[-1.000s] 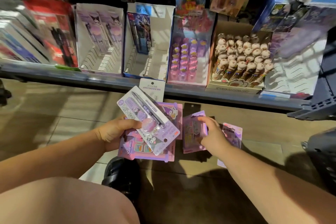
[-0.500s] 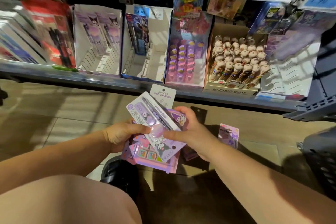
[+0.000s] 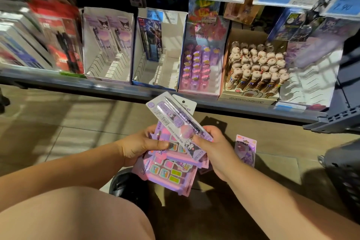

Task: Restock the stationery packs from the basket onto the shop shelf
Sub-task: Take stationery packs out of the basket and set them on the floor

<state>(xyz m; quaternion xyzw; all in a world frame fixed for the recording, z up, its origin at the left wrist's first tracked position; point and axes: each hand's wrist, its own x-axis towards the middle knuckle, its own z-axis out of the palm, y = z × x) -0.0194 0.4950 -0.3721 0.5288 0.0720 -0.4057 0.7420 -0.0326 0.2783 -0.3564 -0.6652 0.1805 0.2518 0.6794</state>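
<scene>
Left hand (image 3: 140,148): grips a stack of pink and purple card-backed sticker packs (image 3: 167,171), below the grey shelf (image 3: 78,85).
Lilac clear-fronted pen pack (image 3: 173,121): atop the stack, long axis diagonal, pen tip toward the shelf.
Right hand (image 3: 213,154): pinches the pen pack's near end.
Floor: 1 purple pack (image 3: 245,150) lies flat.

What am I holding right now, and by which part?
The left hand grips a stack of pink stationery packs by its left edge; the right hand pinches the pen pack on top near its lower end, thumb in front.
</scene>
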